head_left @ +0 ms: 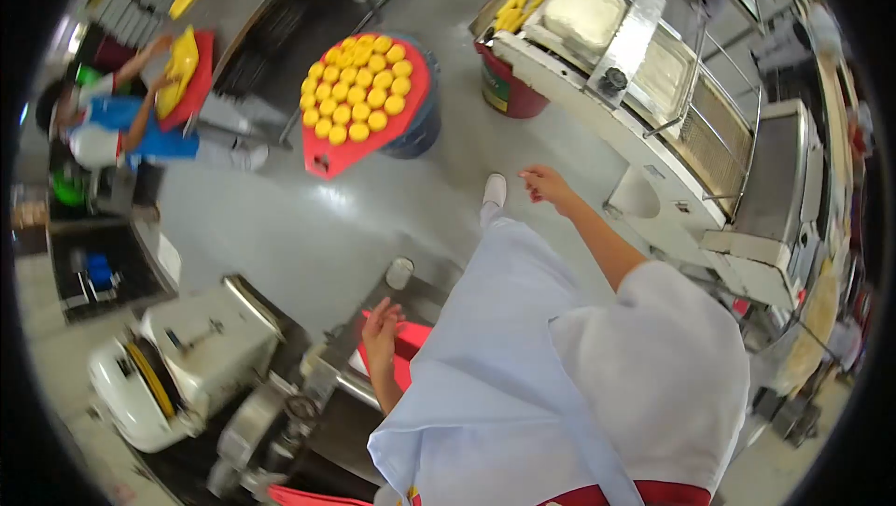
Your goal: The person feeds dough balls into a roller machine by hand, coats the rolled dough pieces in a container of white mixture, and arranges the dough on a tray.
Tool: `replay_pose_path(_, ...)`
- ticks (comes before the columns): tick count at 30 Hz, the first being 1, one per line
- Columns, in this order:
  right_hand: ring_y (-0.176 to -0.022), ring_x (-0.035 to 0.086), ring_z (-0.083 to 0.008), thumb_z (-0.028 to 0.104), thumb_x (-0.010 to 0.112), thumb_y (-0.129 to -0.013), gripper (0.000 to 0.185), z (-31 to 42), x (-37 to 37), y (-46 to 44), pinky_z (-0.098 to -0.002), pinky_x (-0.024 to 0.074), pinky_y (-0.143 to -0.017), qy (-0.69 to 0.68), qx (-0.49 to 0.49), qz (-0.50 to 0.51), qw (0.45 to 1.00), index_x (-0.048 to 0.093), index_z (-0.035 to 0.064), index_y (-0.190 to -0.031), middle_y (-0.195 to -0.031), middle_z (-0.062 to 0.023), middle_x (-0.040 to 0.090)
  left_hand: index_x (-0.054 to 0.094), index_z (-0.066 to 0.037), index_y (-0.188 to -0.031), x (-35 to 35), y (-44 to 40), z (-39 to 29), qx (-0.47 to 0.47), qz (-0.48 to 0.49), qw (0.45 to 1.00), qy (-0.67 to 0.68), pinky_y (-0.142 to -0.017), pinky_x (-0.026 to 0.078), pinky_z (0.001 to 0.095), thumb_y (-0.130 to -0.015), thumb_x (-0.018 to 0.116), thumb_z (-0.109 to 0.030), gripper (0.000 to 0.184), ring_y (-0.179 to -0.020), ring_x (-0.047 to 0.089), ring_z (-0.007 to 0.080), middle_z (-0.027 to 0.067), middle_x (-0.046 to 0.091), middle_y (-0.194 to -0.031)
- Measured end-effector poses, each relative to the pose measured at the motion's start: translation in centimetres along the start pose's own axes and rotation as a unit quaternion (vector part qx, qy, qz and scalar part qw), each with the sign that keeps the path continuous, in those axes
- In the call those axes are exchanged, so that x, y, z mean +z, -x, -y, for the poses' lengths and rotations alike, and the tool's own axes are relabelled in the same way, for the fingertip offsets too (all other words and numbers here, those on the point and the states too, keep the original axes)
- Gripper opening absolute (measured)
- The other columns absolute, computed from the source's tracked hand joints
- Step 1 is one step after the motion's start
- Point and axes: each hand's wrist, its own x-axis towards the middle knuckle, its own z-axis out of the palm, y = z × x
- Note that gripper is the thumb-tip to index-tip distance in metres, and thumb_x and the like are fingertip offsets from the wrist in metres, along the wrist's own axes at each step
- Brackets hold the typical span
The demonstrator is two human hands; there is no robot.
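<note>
My left hand is low at the left of my body with its fingers apart and nothing in them. It is over or beside a red board or tray on a metal surface; whether they touch I cannot tell. A small pale container stands just beyond that hand. My right hand hangs in front of me over the floor, fingers loosely bent and apart, with no object visible in it. Ahead, a red board carries many round yellow pieces and rests on a dark blue barrel.
To the right stands a white machine with a dough-like mass on top and a red bucket beside it. At the left a co-worker handles something yellow on a red board. A white machine sits lower left. Grey floor lies between.
</note>
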Motion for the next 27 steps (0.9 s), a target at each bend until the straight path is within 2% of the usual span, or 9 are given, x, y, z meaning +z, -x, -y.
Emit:
replay_pose_path(5,-0.063,0.056,-0.0107,0.025,0.064,-0.096,0.025,0.2,-5.3,-1.1,-0.0275,0.0507,-0.061,-0.146,-0.005,-0.050,0.988,0.065,0.0048,-0.110,-0.082,-0.0016,0.060,0.057,-0.001,-0.133,11.3,-18.4,-12.0,0.042,0.069,0.989,-0.120,-0.081,0.056,0.0314,-0.098,0.061,-0.021,0.040,-0.095,0.065,0.0180,0.0122,0.066,-0.114)
replay_pose_path(8,-0.065,0.059,-0.0113,0.020,0.062,-0.097,0.025,2.2,-6.6,-4.6,-0.0273,0.0518,-0.062,-0.078,-0.075,-0.064,0.992,0.065,0.0024,-0.114,-0.084,-0.0028,0.063,0.060,0.002,-0.127,21.8,-28.4,-18.7,0.111,0.152,0.969,-0.158,-0.079,0.056,0.0291,-0.098,0.063,-0.025,0.040,-0.091,0.065,0.0155,0.0102,0.067,-0.107)
replay_pose_path(12,-0.070,0.062,-0.0116,0.018,0.062,-0.097,0.027,10.2,-6.9,-8.0,-0.0275,0.0535,-0.066,-0.155,-0.091,-0.003,0.984,0.065,0.0010,-0.118,-0.087,-0.0045,0.066,0.062,0.003,-0.125,36.7,-42.5,-23.0,0.144,0.231,0.941,-0.202,-0.081,0.055,0.0274,-0.098,0.063,-0.023,0.038,-0.092,0.066,0.0138,0.0079,0.068,-0.108)
replay_pose_path(14,-0.073,0.063,-0.0112,0.017,0.062,-0.098,0.027,15.6,-6.7,-9.7,-0.0268,0.0539,-0.070,-0.204,-0.097,0.035,0.974,0.065,0.0000,-0.119,-0.089,-0.0050,0.067,0.063,0.004,-0.123,44.3,-47.7,-24.6,0.181,0.225,0.932,-0.221,-0.084,0.055,0.0309,-0.095,0.065,-0.030,0.044,-0.099,0.068,0.0208,0.0147,0.069,-0.113)
replay_pose_path(17,-0.082,0.065,-0.0124,0.018,0.060,-0.100,0.030,23.9,-6.4,-14.2,-0.0266,0.0539,-0.079,-0.188,-0.156,0.019,0.970,0.063,-0.0021,-0.121,-0.097,-0.0068,0.068,0.061,0.007,-0.124,54.4,-58.5,-24.5,0.288,0.199,0.839,-0.417,-0.092,0.051,0.0415,-0.090,0.067,-0.039,0.058,-0.108,0.065,0.0368,0.0258,0.066,-0.119)
replay_pose_path(20,-0.094,0.064,-0.0141,0.017,0.057,-0.102,0.031,29.8,-4.5,-23.2,-0.0265,0.0525,-0.086,-0.184,-0.252,-0.171,0.934,0.060,-0.0039,-0.124,-0.107,-0.0084,0.067,0.059,0.008,-0.124,62.9,-68.4,-22.3,0.292,0.204,0.803,-0.478,-0.095,0.048,0.0470,-0.090,0.064,-0.040,0.059,-0.110,0.062,0.0438,0.0301,0.064,-0.118)
replay_pose_path(23,-0.109,0.062,-0.0204,0.018,0.058,-0.101,0.038,32.8,-4.7,-34.5,-0.0305,0.0518,-0.091,-0.302,-0.185,-0.299,0.886,0.055,-0.0028,-0.132,-0.123,-0.0131,0.062,0.062,0.008,-0.114,68.3,-75.6,-16.1,0.331,0.180,0.778,-0.503,-0.092,0.048,0.0493,-0.092,0.061,-0.037,0.050,-0.109,0.062,0.0431,0.0280,0.065,-0.113)
replay_pose_path(26,-0.122,0.055,-0.0306,0.024,0.061,-0.098,0.050,33.8,-7.0,-44.4,-0.0390,0.0465,-0.101,-0.249,-0.069,-0.496,0.829,0.048,-0.0039,-0.138,-0.134,-0.0212,0.054,0.062,0.008,-0.113,70.1,-73.2,-17.0,0.343,0.072,0.781,-0.516,-0.093,0.047,0.0497,-0.092,0.060,-0.036,0.049,-0.107,0.060,0.0448,0.0264,0.063,-0.114)
replay_pose_path(27,-0.125,0.052,-0.0339,0.026,0.062,-0.097,0.055,34.2,-8.3,-46.7,-0.0415,0.0426,-0.105,-0.210,-0.031,-0.519,0.828,0.046,-0.0046,-0.139,-0.136,-0.0236,0.052,0.063,0.006,-0.111,70.6,-73.3,-18.0,0.284,0.085,0.799,-0.524,-0.093,0.047,0.0503,-0.092,0.061,-0.035,0.046,-0.106,0.060,0.0457,0.0257,0.063,-0.114)
